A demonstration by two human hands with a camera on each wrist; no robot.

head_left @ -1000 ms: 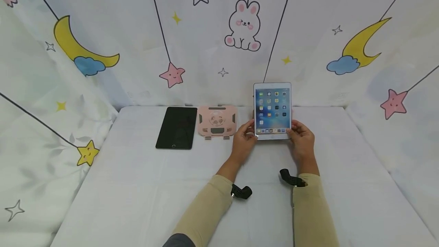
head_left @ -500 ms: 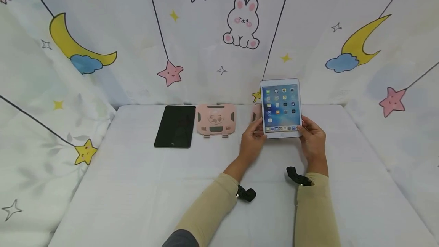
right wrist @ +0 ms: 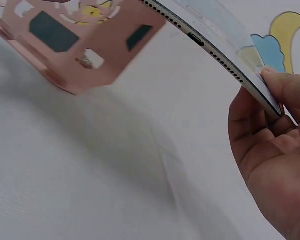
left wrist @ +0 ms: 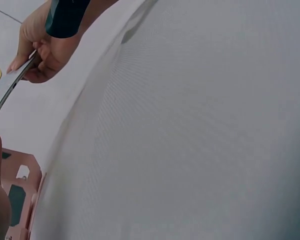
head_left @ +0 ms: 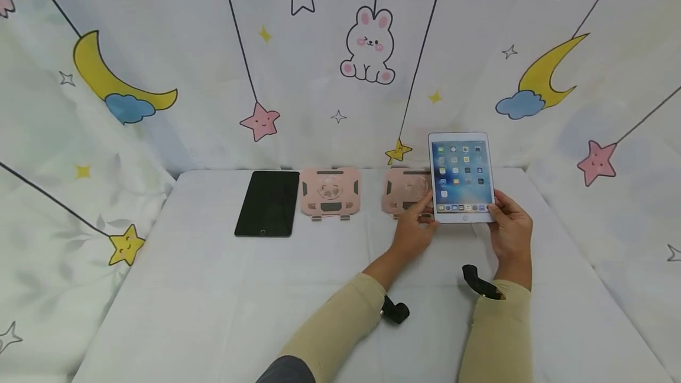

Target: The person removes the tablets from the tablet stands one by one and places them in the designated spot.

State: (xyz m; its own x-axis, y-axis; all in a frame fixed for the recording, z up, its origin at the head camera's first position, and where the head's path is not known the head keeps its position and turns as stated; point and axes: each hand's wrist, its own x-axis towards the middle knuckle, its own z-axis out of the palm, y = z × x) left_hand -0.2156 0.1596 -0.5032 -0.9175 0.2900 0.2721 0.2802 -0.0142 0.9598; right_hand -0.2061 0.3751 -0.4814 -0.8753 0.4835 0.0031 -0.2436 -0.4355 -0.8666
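Observation:
A white tablet (head_left: 463, 179) with its screen lit and rows of app icons stands tilted up over the far side of the table. My left hand (head_left: 414, 234) holds its lower left corner. At the lower right corner my right hand (head_left: 513, 228) grips it, thumb on the front. The right wrist view shows the tablet's bottom edge (right wrist: 195, 40) with a charging port and speaker holes, and my right hand's (right wrist: 275, 155) fingers behind the corner. Behind the tablet and my left hand, a pink tablet stand (head_left: 401, 188) is partly hidden.
Left of centre lies a second pink stand (head_left: 330, 191) with a cartoon face cut-out. Beside it rests a black tablet (head_left: 268, 203), its screen dark. A printed cloth (head_left: 319, 64) hangs upright along the back edge of the white table (head_left: 239, 300).
Both hands have carried the white tablet to the right, leaning it slightly left then straightening it. More of the pink stand behind it has come into sight.

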